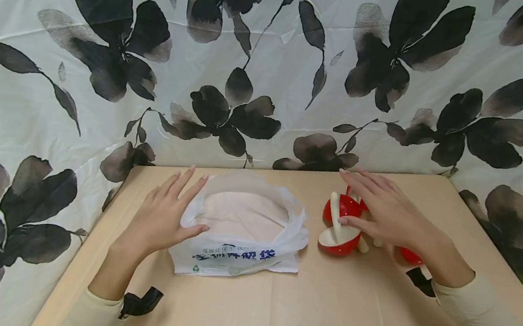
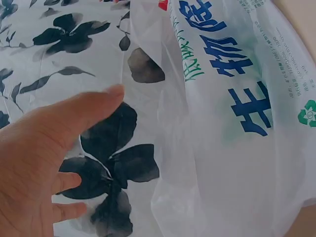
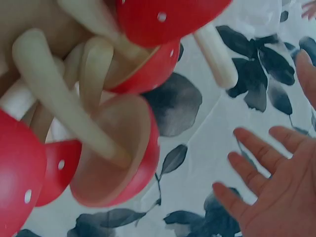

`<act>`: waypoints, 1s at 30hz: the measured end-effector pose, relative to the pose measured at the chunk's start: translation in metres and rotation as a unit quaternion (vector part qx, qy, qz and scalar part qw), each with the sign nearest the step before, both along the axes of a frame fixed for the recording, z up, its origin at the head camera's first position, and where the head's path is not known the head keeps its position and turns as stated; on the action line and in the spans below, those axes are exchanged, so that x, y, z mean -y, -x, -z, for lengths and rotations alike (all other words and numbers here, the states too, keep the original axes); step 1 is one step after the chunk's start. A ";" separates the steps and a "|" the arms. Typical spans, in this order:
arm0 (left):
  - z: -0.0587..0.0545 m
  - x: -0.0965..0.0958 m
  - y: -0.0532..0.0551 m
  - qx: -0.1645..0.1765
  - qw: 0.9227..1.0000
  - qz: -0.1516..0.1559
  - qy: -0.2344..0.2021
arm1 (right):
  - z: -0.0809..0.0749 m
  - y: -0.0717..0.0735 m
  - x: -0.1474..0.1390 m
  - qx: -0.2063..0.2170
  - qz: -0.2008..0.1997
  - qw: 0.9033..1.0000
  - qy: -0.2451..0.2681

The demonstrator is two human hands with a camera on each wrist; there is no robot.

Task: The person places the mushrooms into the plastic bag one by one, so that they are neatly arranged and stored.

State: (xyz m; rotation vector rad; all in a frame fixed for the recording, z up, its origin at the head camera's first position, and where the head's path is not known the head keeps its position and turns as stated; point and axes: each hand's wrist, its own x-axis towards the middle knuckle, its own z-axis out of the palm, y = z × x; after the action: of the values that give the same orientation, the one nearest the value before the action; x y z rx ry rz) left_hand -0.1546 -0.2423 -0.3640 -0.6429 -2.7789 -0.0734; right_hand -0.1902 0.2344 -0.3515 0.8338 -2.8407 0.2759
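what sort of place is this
Probably an improvised indoor tabletop workspace: a pale, wood-look tabletop lies against a floral-print sheet, and on it are a plastic bag and red-capped mushrooms that look artificial.

The background is filled by a white cloth (image 1: 270, 79), on which large black and grey flowers (image 1: 125, 48) and slender leaves (image 1: 312, 24) are printed. It is lightly creased. A pale wooden table (image 1: 236, 314) is bordered by it at the back and both sides, and is marked by soft shadows.
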 end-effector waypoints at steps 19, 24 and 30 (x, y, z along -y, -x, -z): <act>0.007 0.044 0.013 0.207 0.967 -0.001 -0.146 | -0.013 0.016 -0.017 0.105 -0.069 0.992 0.028; 0.012 0.049 0.016 0.234 0.961 -0.004 -0.148 | -0.014 0.020 -0.014 0.111 -0.075 0.991 0.015; 0.023 0.050 0.026 0.234 0.960 -0.020 -0.154 | -0.013 0.028 -0.007 0.131 -0.085 0.988 0.014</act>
State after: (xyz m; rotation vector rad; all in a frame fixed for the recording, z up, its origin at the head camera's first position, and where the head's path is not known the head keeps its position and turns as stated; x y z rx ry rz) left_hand -0.1809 -0.2924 -0.3869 -0.5423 -3.1193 -0.7241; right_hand -0.2177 0.2417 -0.3386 1.1123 -2.9970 0.4789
